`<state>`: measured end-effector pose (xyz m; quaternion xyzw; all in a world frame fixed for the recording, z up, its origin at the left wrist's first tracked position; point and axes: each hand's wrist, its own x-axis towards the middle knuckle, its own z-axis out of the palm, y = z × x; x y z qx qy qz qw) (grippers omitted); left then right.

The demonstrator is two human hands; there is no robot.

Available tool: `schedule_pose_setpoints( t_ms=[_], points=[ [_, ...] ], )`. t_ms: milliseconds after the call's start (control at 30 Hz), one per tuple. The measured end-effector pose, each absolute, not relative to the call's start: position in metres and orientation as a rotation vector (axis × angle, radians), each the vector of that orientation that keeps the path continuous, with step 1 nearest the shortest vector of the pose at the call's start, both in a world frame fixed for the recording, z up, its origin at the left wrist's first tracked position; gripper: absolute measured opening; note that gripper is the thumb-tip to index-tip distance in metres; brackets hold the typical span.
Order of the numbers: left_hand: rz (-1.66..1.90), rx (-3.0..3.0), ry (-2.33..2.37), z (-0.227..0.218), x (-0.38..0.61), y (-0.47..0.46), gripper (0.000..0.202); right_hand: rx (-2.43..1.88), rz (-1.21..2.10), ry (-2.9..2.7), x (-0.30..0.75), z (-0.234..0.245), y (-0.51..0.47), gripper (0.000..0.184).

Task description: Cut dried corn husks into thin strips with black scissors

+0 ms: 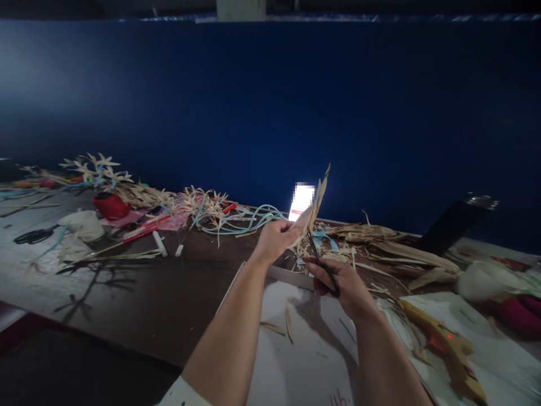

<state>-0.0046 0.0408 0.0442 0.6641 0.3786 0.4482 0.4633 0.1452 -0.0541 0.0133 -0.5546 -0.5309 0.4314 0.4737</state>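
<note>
My left hand (276, 241) pinches a dried corn husk (318, 200) that points up and away from me. In my right hand (344, 282) is a pair of dark scissors (316, 251), fingers through the handles. The blades reach up to the lower part of the husk; whether they are closed on it I cannot tell. Beneath my hands lies a white board (300, 338) with a few husk scraps (288, 321) on it. A bright phone screen (302, 200) stands just behind my left hand.
Dried husks (406, 251) lie at the right, near a yellow glue gun (443, 344) with a red light. A dark bottle (454, 223) leans there. Leftward are husk flowers (203, 203), blue cords (253, 217), red thread (110, 206) and black-handled scissors (36, 235). A blue wall (253, 113) rises behind.
</note>
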Motion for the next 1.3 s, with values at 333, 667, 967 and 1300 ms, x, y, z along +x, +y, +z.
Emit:
schedule_pose_setpoints(
  t_ms=[333,667,967,1300],
  points=[
    [1.030,1.601,0.868,0.0414,-0.0107,0.0440,0.034,-1.357,1.092,-1.307,0.1440,0.0189,-0.0561,0.046],
    [1.011,1.594,0.866,0.0415,-0.0096,0.0437,0.037,-1.360,1.038,-1.349,0.1448,0.0145,-0.0544,0.043],
    [1.010,1.630,0.873,0.0405,-0.0092,0.0441,0.035,-1.345,1.034,-1.348,0.1443,0.0177,-0.0554,0.043],
    [0.983,1.601,0.873,0.0403,-0.0091,0.0447,0.034,-1.387,1.020,-1.330,0.1464,0.0170,-0.0563,0.043]
  ],
)
